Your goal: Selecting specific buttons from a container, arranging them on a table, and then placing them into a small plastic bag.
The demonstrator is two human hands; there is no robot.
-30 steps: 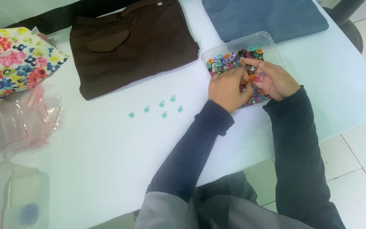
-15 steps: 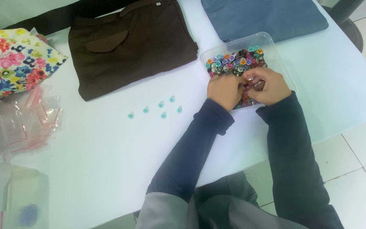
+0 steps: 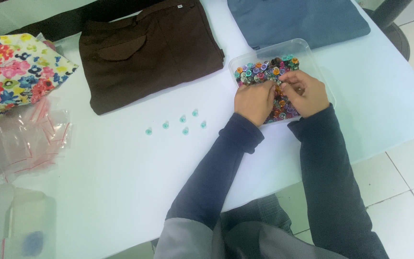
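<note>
Beads [image 3: 264, 69] under curled fingers [image 3: 283, 88] of both hands in tray [image 3: 307, 48]; grip unclear.

A folded brown garment [image 3: 149, 52] is lying at the far middle of the white table [image 3: 111, 182], with a folded blue one [image 3: 298, 21] sitting to its right. Floral fabric [image 3: 17, 72] is resting far left, and clear zip bags [image 3: 22, 139] are lying just nearer.
</note>
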